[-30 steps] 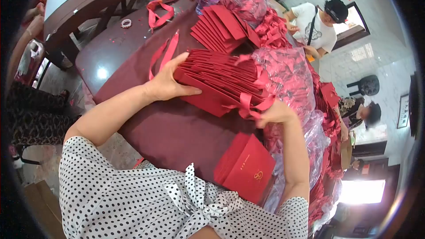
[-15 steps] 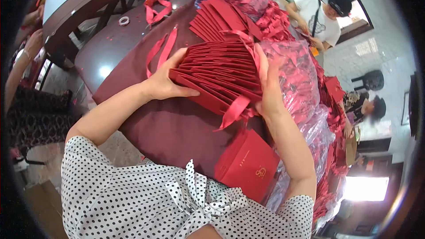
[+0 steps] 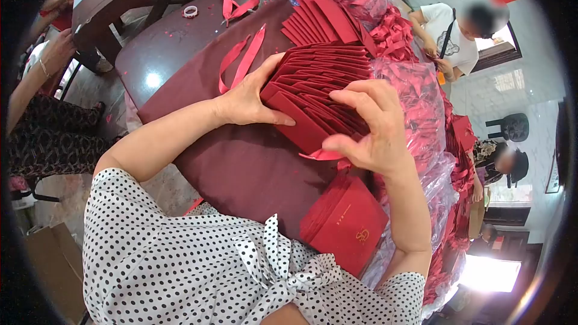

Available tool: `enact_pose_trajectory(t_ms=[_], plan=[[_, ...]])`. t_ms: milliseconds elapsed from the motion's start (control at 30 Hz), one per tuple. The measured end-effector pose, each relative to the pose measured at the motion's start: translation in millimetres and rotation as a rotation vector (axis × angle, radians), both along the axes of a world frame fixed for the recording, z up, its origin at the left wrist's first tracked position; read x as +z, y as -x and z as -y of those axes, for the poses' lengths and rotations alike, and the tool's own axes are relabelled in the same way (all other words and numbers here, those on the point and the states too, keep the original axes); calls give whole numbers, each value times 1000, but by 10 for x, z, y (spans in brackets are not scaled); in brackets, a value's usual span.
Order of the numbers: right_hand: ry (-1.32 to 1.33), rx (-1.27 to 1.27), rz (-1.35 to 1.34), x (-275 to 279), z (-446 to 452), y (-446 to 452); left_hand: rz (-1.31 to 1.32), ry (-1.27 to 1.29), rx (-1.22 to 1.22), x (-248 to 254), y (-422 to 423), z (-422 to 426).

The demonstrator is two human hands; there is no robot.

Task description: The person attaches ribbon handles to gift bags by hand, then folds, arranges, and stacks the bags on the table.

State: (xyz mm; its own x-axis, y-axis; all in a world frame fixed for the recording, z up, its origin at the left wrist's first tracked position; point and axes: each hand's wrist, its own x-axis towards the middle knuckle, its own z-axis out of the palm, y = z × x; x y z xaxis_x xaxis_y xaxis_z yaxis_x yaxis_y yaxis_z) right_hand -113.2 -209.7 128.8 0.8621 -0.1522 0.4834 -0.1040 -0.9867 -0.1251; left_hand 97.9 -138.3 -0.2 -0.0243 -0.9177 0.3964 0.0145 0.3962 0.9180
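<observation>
A thick fanned stack of flat red paper bags [image 3: 319, 81] stands over the cloth-covered table in front of me. My left hand [image 3: 250, 99] grips its left end, thumb along the front face and fingers behind. At the stack's right side my right hand [image 3: 376, 126] is lifted with thumb and fingers spread apart; its fingertips are close to the bags' edges, and I cannot tell if they touch. A red ribbon [image 3: 325, 155] sticks out below the right thumb. Nearer my body lies another pile of red bags [image 3: 346, 222] with a gold logo on top.
Behind the stack lie more fanned red bags [image 3: 322, 21]. Clear plastic sacks of red ribbon [image 3: 415, 105] line the right side. Loose ribbons [image 3: 241, 63] and a tape roll [image 3: 190, 11] lie to the left. Other people [image 3: 448, 39] work across the table and at the left.
My right hand has come off the stack's right end and opened in front of it. My left hand keeps its grip. The whole view has shifted slightly, with things appearing further right.
</observation>
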Motion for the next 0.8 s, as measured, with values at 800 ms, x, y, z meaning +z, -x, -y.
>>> enact_pose_trajectory(t_ms=[800], plan=[[290, -34, -73, -135, -264, 268, -246, -310, -130, 507, -182, 177]])
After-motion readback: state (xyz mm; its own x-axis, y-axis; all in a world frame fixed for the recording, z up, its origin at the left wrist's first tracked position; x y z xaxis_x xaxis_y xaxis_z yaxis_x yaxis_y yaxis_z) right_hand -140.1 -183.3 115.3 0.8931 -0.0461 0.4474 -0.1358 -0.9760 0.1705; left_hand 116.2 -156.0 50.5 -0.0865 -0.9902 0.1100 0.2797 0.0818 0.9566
